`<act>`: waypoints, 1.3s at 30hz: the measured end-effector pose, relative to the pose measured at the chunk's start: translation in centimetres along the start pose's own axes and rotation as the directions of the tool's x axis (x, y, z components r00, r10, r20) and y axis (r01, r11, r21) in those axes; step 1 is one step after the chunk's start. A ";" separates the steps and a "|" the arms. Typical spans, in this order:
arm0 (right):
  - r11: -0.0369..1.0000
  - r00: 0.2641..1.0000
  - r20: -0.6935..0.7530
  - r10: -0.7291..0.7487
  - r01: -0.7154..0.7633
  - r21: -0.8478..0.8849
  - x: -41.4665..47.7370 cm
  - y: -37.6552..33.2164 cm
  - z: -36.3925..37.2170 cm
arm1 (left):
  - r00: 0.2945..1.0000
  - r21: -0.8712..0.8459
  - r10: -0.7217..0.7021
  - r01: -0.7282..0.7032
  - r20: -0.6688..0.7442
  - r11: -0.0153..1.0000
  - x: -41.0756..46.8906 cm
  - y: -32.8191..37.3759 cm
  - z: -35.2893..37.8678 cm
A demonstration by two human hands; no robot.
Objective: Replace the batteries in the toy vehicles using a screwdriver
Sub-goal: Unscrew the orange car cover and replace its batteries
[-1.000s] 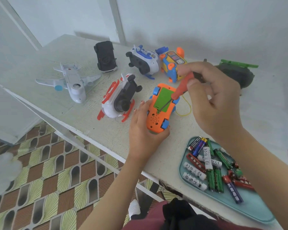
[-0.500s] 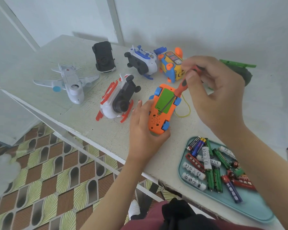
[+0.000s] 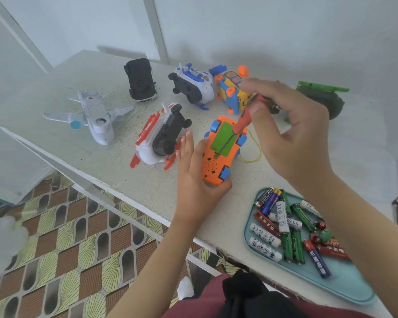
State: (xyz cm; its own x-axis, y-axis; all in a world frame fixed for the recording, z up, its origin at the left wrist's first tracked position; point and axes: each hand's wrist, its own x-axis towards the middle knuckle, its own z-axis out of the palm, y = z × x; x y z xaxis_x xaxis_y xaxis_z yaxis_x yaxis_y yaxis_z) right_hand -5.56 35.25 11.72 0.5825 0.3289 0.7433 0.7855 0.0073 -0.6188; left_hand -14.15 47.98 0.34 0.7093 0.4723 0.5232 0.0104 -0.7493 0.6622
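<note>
Just right of the frame's centre, the orange toy car (image 3: 221, 157) lies belly-up on the table (image 3: 110, 164), so that its green battery cover (image 3: 224, 140) faces the camera. Its near end is gripped by the left hand (image 3: 193, 182), apparently to stop it turning. The red-handled screwdriver (image 3: 239, 123) is pinched between thumb and fingertips of the right hand (image 3: 292, 138), and its tip is set at the cover's lower edge, where a screw is presumably seated. At lower right, a teal tray (image 3: 349, 288) keeps loose batteries (image 3: 283, 216) together within reach. Seven toys are counted, one screwdriver and one tray. The batteries overlap; well over a dozen are seen, but no exact count can be given.
</note>
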 end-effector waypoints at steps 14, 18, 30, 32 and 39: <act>0.999 0.998 0.028 -0.051 0.051 0.018 0.0 -0.2 0.4 | 0.999 0.039 0.040 -0.040 -0.012 0.998 0.1 0.5 -0.2; 0.993 0.996 -0.034 -0.087 0.090 0.081 0.3 -0.7 0.4 | 0.999 0.031 0.047 -0.047 -0.017 0.998 0.1 0.6 -0.2; 0.996 0.996 0.095 0.005 -0.014 0.086 0.6 0.3 0.0 | 0.998 0.043 0.024 -0.022 -0.063 0.999 0.0 0.1 0.0; 0.999 0.998 0.061 -0.006 0.004 0.036 0.5 0.2 0.0 | 0.998 0.039 0.023 -0.020 -0.061 0.999 0.0 0.1 0.1; 0.999 0.996 0.091 0.011 -0.015 0.046 0.5 0.1 -0.1 | 0.998 0.014 -0.014 0.015 -0.054 1.000 -0.1 0.1 -0.1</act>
State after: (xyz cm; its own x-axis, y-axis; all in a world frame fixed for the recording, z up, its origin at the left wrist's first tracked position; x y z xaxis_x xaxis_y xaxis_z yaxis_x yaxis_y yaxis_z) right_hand -5.15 35.36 12.08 0.5699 0.4134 0.7102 0.7659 0.0459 -0.6413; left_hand -14.23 47.87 0.44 0.6703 0.5073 0.5417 0.0311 -0.7485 0.6624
